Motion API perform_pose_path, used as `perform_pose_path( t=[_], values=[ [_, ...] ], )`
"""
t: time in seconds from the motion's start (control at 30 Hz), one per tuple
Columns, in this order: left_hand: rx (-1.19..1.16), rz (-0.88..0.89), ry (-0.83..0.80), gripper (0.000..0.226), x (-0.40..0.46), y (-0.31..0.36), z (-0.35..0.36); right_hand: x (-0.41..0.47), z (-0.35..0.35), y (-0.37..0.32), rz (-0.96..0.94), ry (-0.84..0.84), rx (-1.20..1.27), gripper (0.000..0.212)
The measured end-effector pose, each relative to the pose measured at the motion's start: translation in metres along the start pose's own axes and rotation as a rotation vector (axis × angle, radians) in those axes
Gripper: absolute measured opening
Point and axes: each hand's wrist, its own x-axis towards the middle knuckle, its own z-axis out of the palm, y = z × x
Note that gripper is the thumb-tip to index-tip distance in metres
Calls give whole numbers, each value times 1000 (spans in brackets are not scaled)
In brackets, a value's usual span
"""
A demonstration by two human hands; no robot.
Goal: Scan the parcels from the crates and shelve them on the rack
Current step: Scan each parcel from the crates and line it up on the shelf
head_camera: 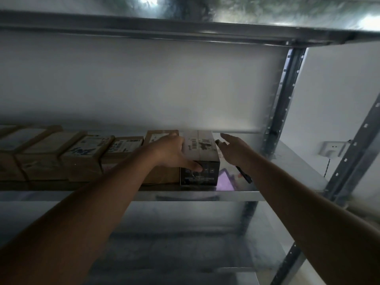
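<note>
A parcel (pixel 202 150) with a pale labelled top and a black front stands at the right end of a row of parcels on the rack's middle shelf (pixel 205 195). My left hand (pixel 171 150) grips its left top corner, with the thumb down the black front and the fingers over the top. My right hand (pixel 234 150) hovers just right of the parcel with its fingers stretched out. A slim black object (pixel 244 174) shows under that wrist; whether the hand holds it is unclear.
Several brown cardboard parcels (pixel 82 157) line the shelf to the left, touching one another. The shelf stays bare right of the black-fronted parcel up to the metal upright (pixel 281 103). Another shelf (pixel 185 27) runs overhead, one lies below. A wall socket (pixel 333 149) sits far right.
</note>
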Motion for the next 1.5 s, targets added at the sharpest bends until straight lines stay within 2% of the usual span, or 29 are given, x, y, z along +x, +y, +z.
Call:
perform_pose_path(
  t=[0.1,0.23,0.27,0.4,0.47,0.77,0.97,1.3,1.5],
  values=[
    [19,4,-11,69,-1,1,-1,-16,-7,1,17,75,36,50],
    [0,116,49,117,-9,12,1,-60,-22,-4,-28,185,-69,44],
    [-4,155,84,118,-12,18,1,-71,-25,-7,-36,206,-109,42],
    [19,326,180,78,-22,49,6,-113,-40,-5,-63,274,-239,40],
    [47,390,201,70,-25,63,10,-132,-52,4,-68,312,-308,40],
    [53,536,162,53,-50,165,45,-205,-108,86,-48,461,-407,41],
    [22,647,121,62,-79,264,81,-273,-163,157,34,543,-517,49],
    [-1,836,-7,58,-134,433,158,-415,-249,251,278,579,-577,44],
    [4,965,-82,51,-142,531,194,-457,-293,310,464,631,-538,47]
  ],
)
